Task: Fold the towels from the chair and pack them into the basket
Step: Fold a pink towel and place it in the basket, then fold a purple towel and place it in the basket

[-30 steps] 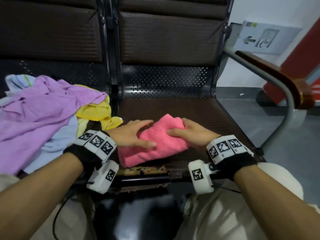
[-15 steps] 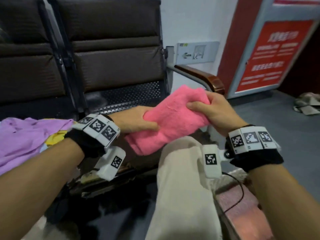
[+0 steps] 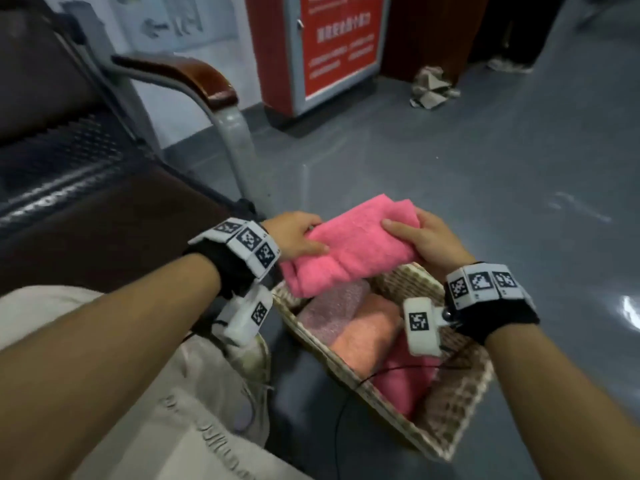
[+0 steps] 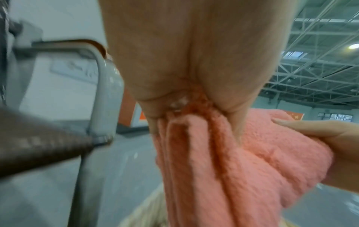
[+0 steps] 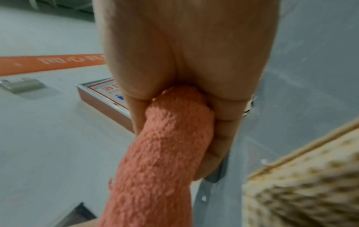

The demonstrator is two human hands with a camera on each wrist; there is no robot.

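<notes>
Folded pink terry towel (image 3: 349,247) carried off chair seat, now above woven wicker basket (image 3: 460,400). Left hand (image 3: 294,237), right hand (image 3: 426,237) clamp its ends; long axis 8-to-2 o'clock; basket directly below.

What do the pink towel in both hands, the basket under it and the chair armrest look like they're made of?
Pink towel: soft looped terry or microfibre, going by its fuzzy nap.
Basket: woven, pale straw or wicker-like fibre, open weave, matte.
Armrest: glossy brown top, probably varnished wood, on a grey painted metal tube.
</notes>
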